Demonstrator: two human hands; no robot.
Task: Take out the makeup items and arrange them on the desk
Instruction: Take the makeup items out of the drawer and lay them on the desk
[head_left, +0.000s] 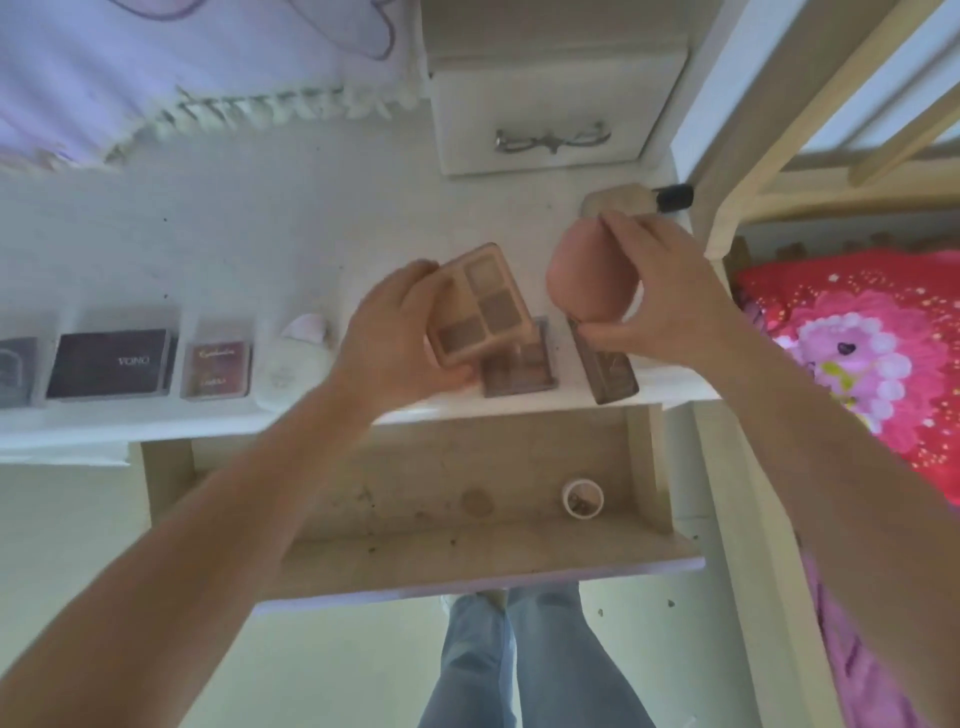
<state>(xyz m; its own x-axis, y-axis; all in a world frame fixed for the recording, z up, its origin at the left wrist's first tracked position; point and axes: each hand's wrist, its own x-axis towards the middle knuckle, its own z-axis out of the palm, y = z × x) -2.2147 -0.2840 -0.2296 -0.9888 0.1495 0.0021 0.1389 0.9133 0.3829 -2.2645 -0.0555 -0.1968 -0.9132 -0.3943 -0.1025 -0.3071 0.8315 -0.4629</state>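
My left hand holds a beige four-pan eyeshadow palette tilted above the white desk. My right hand pinches a pink makeup sponge between thumb and fingers, just over a brown slim palette at the desk's front edge. A second brown palette lies under the beige one. Along the front edge to the left sit a round white compact, a small red palette and a dark palette. A foundation bottle with a black cap lies behind my right hand.
The open drawer below the desk holds a small white cup and crumbs. A small white drawer unit stands at the back of the desk. A wooden bed frame and a pink pillow are at the right.
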